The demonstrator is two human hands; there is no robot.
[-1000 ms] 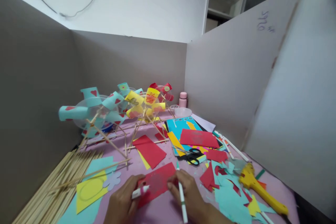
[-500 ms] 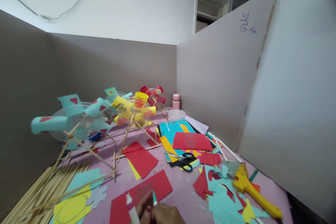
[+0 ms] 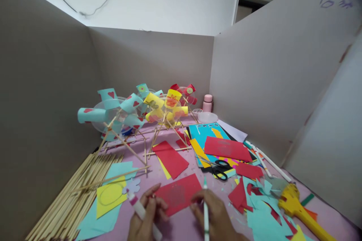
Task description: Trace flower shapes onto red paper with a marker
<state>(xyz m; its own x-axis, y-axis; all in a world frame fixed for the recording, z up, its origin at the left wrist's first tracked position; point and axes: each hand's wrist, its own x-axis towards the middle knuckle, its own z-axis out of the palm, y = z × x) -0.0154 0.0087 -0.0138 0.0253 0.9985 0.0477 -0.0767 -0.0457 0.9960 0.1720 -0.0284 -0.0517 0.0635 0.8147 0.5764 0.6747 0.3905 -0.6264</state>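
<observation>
Toward the front of the pink table lies a red paper rectangle (image 3: 181,192) with a faint drawn mark on it. My left hand (image 3: 149,211) is at its left edge, fingers curled around a white marker (image 3: 139,208) with a magenta tip pointing up. On the paper's right side is my right hand (image 3: 215,211), closed around a slim white marker (image 3: 206,216) whose green tip points upward. Both hands' fingertips are close to the paper; whether they pinch its edges is hard to tell. Left of my left hand sits yellow paper (image 3: 109,199) with a drawn oval.
Paper-cup windmills (image 3: 113,115) on wooden-stick stands fill the back left. Bundled wooden sticks (image 3: 76,196) lie at left. Black-handled scissors (image 3: 219,169) rest by blue sheets. At right are blue paper scraps (image 3: 263,218) and a yellow glue gun (image 3: 299,211). Grey partitions (image 3: 152,58) surround the table.
My hands have come apart from each other, one to each side of the red paper, each with its marker. The view has turned left, so everything sits further right.
</observation>
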